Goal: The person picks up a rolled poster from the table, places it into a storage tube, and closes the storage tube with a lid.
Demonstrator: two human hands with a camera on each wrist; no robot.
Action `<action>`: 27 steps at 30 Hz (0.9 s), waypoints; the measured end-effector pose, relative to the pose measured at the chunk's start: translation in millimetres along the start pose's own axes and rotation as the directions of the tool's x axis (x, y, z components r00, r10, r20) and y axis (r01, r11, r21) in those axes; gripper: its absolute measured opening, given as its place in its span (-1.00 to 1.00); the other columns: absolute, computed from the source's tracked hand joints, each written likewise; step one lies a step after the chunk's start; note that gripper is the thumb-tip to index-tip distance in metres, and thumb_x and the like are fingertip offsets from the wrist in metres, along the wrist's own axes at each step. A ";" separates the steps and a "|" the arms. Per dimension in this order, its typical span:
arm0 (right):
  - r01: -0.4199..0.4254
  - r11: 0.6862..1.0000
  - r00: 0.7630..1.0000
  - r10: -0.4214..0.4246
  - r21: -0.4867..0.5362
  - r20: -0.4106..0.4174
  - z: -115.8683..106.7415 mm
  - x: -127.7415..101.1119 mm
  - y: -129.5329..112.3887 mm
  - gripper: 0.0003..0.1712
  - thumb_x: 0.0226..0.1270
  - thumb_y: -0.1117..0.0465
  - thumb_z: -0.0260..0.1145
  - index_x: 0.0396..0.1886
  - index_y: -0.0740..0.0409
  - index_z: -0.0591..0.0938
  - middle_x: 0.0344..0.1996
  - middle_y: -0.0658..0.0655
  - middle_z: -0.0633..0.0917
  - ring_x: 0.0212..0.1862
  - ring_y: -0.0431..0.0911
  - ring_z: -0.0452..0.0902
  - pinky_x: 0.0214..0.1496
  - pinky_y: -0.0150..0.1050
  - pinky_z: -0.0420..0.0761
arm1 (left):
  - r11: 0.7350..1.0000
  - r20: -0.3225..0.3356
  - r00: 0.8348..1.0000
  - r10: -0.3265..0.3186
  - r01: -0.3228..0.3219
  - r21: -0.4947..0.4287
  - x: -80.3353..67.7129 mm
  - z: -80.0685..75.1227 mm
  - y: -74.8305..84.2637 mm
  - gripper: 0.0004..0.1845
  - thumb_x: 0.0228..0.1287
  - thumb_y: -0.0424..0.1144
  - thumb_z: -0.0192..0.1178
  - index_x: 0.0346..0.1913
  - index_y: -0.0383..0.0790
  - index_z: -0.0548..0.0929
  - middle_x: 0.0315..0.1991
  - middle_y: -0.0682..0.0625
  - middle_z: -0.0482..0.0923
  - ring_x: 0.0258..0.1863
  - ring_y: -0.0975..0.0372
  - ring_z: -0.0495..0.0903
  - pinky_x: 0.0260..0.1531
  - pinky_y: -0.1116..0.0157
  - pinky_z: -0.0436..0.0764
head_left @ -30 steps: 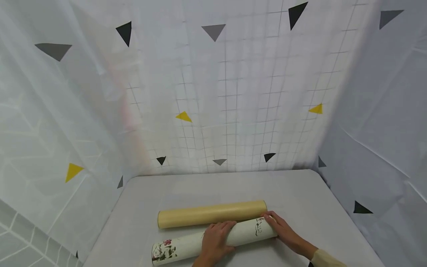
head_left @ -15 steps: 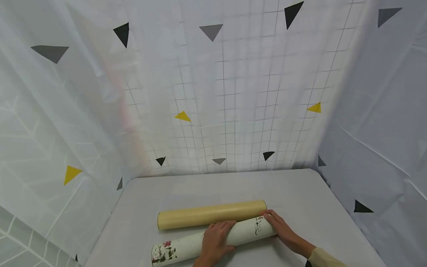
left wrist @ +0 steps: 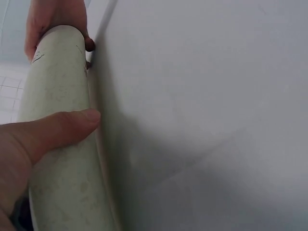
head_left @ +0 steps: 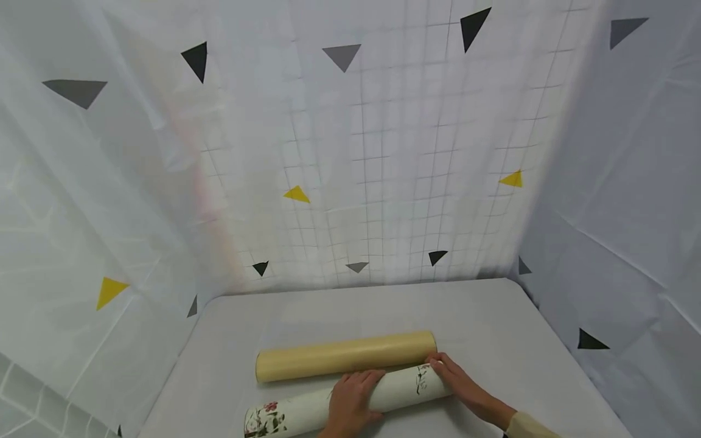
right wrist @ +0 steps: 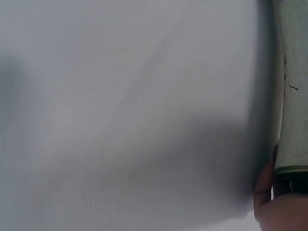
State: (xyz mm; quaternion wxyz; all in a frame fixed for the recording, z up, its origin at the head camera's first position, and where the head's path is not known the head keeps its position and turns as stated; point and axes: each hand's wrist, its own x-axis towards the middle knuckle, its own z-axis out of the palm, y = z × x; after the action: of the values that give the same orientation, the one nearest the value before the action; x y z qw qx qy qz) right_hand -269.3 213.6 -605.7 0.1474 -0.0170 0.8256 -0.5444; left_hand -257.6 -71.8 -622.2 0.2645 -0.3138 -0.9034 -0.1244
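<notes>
A pale cardboard tube with a printed flower and dark script lies slanted across the near part of the table. My left hand grips it around the middle, the thumb lying across its near side in the left wrist view. At the tube's right end, my right hand holds on with fingers over the top. The right wrist view shows this pale tube with a dark end, fingers beside its rim. Just behind lies a plain yellow tube, nearly parallel, close to the fingertips.
The white table has rounded far corners. A white sheet wall with a faint grid and black, grey and yellow triangles stands behind it. More sheeting closes in the right side, and another sheet the left.
The head view has shifted slightly, so the scene sits a little lower and further left. Both hands keep the same hold on the pale tube, and the yellow tube stays put.
</notes>
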 end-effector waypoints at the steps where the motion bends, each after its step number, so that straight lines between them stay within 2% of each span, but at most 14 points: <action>1: 0.008 1.000 1.000 -0.008 -0.025 0.002 -0.4 -0.3 -0.7 -0.49 0.69 -0.12 -0.09 0.22 0.20 0.44 0.13 0.13 0.58 0.14 -0.13 0.40 0.16 -0.20 0.40 | 1.000 -0.003 1.000 0.001 -0.001 0.001 -0.9 -0.1 -0.7 0.00 -0.69 0.13 0.76 0.12 0.06 0.67 -0.05 0.24 0.77 -0.13 0.32 0.74 -0.18 0.34 0.62; 5: 0.022 0.995 0.999 -0.026 -0.101 -0.040 -3.1 -1.6 -0.9 -0.54 0.66 -0.11 -0.02 0.15 0.17 0.49 0.06 0.10 0.63 0.05 -0.13 0.45 0.05 -0.22 0.45 | 1.000 0.004 1.000 0.008 -0.008 -0.012 0.5 -1.2 -0.1 -0.02 -0.65 0.09 0.76 0.14 0.06 0.67 -0.04 0.22 0.78 -0.12 0.33 0.74 -0.20 0.34 0.61; 9: 0.010 0.993 0.995 -0.021 -0.114 -0.097 -2.3 -3.4 5.7 -0.54 0.64 -0.10 0.04 0.15 0.19 0.52 0.05 0.09 0.64 0.04 -0.19 0.48 0.02 -0.29 0.50 | 1.000 0.022 0.999 0.025 -0.024 -0.018 1.2 -2.0 2.0 -0.03 -0.63 0.07 0.75 0.14 0.05 0.67 -0.03 0.20 0.78 -0.10 0.33 0.75 -0.18 0.34 0.61; 12: 0.013 0.994 0.987 -0.030 -0.109 -0.156 -1.1 -4.4 11.7 -0.52 0.65 -0.10 0.04 0.17 0.19 0.54 0.07 0.10 0.65 0.03 -0.24 0.50 0.02 -0.34 0.52 | 0.999 0.028 0.999 0.036 -0.036 -0.013 -0.8 -0.1 1.1 -0.03 -0.62 0.08 0.75 0.14 0.03 0.67 -0.02 0.21 0.78 -0.09 0.34 0.74 -0.18 0.34 0.61; 15: 0.025 0.986 0.975 -0.061 -0.166 -0.215 -3.6 -3.6 14.3 -0.58 0.68 -0.07 0.01 0.14 0.14 0.55 0.10 0.10 0.61 -0.02 -0.27 0.47 -0.03 -0.37 0.50 | 0.999 0.041 0.998 0.045 -0.044 -0.006 -2.5 4.0 -0.7 -0.03 -0.59 0.11 0.74 0.16 0.03 0.66 0.00 0.23 0.77 -0.08 0.34 0.74 -0.16 0.34 0.62; 18: 0.058 0.965 0.962 -0.122 -0.255 -0.243 -9.2 -0.3 12.4 -0.65 0.69 -0.01 -0.01 0.08 0.12 0.56 0.13 0.13 0.53 -0.08 -0.27 0.41 -0.10 -0.38 0.47 | 0.999 0.057 0.997 0.052 -0.052 0.003 -3.3 6.3 -1.8 -0.01 -0.55 0.16 0.74 0.19 0.06 0.64 0.05 0.20 0.72 -0.03 0.30 0.71 -0.14 0.32 0.64; 21: 0.109 0.941 0.947 -0.197 -0.322 -0.253 -14.6 3.4 7.7 -0.69 0.69 0.04 0.02 0.05 0.12 0.59 0.18 0.17 0.47 -0.10 -0.29 0.39 -0.12 -0.39 0.47 | 0.998 0.042 0.997 0.060 -0.060 0.011 -3.1 5.8 -2.0 0.02 -0.58 0.21 0.74 0.19 0.07 0.62 0.10 0.15 0.66 0.04 0.26 0.67 -0.10 0.27 0.66; 24: 0.176 0.914 0.923 -0.283 -0.366 -0.261 -18.1 5.3 0.8 -0.71 0.66 0.10 0.07 0.08 0.16 0.62 0.21 0.20 0.45 -0.14 -0.35 0.37 -0.17 -0.39 0.47 | 0.998 -0.002 0.998 0.057 -0.057 -0.014 -0.9 4.1 -1.8 0.01 -0.56 0.24 0.73 0.18 0.06 0.63 0.10 0.13 0.64 0.06 0.25 0.65 -0.04 0.22 0.64; 27: 0.254 0.870 0.887 -0.384 -0.423 -0.256 -19.5 5.5 -6.0 -0.70 0.63 0.17 0.12 0.16 0.21 0.60 0.24 0.22 0.45 -0.16 -0.34 0.41 -0.18 -0.35 0.52 | 0.998 -0.068 0.997 0.035 -0.039 -0.053 3.0 2.4 -2.3 -0.08 -0.38 0.27 0.67 0.18 0.04 0.63 0.08 0.14 0.65 0.05 0.25 0.64 0.00 0.21 0.62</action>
State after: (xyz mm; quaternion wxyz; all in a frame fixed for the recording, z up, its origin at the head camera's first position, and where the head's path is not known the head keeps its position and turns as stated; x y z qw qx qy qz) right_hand -280.5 227.5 -594.5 -0.0929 -0.0913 0.9128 -0.3871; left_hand -261.9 -71.1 -622.6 0.2885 -0.3332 -0.8843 -0.1543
